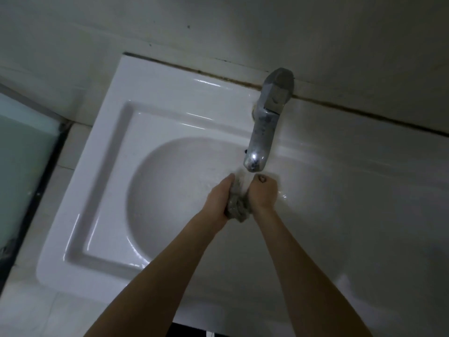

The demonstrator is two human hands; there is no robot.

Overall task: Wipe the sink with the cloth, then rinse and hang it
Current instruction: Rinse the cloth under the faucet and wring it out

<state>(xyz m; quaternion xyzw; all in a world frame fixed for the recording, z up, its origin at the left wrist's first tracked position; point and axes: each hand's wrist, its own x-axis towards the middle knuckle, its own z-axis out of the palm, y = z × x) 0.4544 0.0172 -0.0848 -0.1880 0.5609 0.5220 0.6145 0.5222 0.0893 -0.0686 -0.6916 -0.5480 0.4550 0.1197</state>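
A white sink (pixel 102 181) with a round bowl fills the middle of the head view. At its back edge stands a chrome tap (pixel 263 125), and water runs from its spout. Directly under the stream, a grey cloth (pixel 237 206) is bunched between my two hands over the bowl. My left hand (pixel 220 199) grips its left side. My right hand (pixel 263 193) is closed in a fist on its right side. Most of the cloth is hidden between my palms.
A pale tiled wall (pixel 218 25) rises behind the sink, with a dark grimy seam along the joint. A frosted glass panel (pixel 19 166) with a dark frame stands at the left. The sink's flat rim extends to the right.
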